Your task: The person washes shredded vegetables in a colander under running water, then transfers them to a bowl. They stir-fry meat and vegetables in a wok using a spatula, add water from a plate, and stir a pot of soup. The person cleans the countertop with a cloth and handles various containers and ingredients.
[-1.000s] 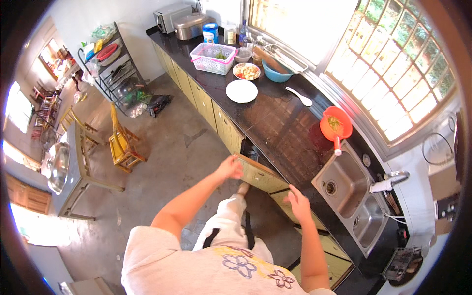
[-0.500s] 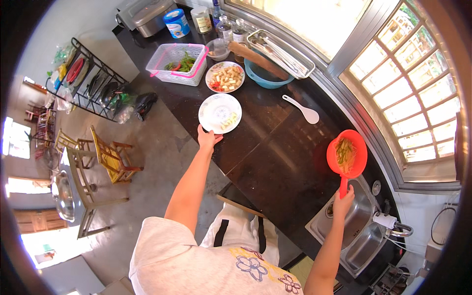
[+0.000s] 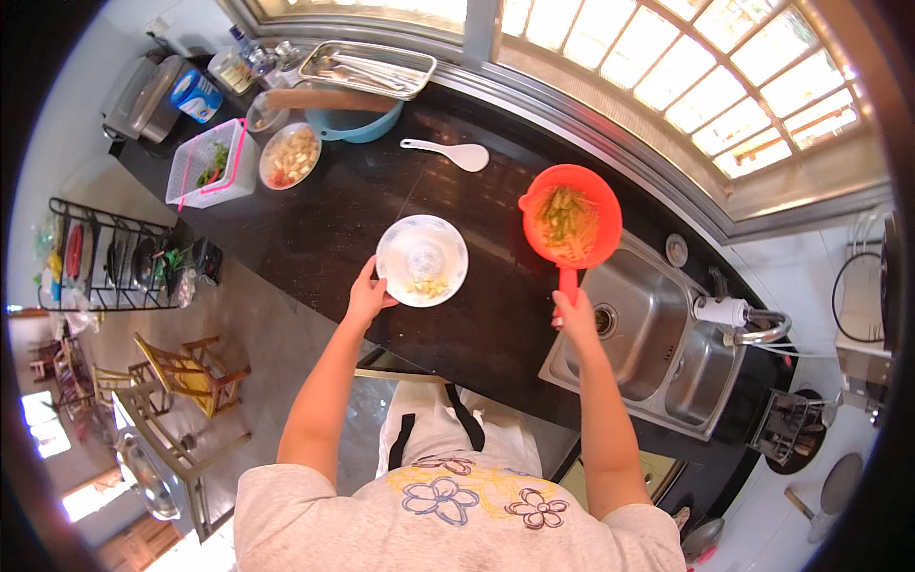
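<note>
My left hand (image 3: pixel 368 294) grips the rim of a white patterned plate (image 3: pixel 405 246) at its left side. A small heap of pale chopped pieces (image 3: pixel 428 286) lies near the plate's front edge. Closed round the handle of a red ladle-shaped strainer or scoop, my right hand (image 3: pixel 575 315) is beside the sink. Inside the red scoop (image 3: pixel 612 205) lie green and orange shredded vegetables (image 3: pixel 567 221). A white rice paddle (image 3: pixel 465 156) rests on the dark counter behind the two.
The steel double sink (image 3: pixel 637 381) is at the right, with its faucet (image 3: pixel 758 322). Along the back left stand a plate of cut pieces (image 3: pixel 289 157), a white basket (image 3: pixel 243 172) with greens, a blue basin (image 3: pixel 357 128) and a utensil tray (image 3: pixel 419 59). Chairs (image 3: pixel 195 372) stand on the floor at left.
The plate in my left hand has come away from the other plate, toward the red scoop. My view has turned to the right, and the two held things are now closer together.
</note>
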Demonstrator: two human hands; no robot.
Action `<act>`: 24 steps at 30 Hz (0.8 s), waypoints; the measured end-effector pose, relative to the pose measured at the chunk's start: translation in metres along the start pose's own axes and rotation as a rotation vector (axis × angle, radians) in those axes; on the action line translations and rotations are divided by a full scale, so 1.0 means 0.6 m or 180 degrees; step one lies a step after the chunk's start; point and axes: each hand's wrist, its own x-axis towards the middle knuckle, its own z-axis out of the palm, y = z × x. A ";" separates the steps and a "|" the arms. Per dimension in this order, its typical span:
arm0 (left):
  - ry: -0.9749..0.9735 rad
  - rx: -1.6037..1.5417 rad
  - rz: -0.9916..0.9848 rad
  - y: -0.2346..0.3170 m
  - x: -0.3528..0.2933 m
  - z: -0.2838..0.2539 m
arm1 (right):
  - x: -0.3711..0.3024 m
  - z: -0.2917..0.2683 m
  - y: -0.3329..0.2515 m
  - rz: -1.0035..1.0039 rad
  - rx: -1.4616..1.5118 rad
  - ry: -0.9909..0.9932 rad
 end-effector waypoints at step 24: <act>0.0314 0.2197 0.2331 0.068 -0.104 0.256 | -0.127 0.013 0.052 0.0609 0.1699 -0.0438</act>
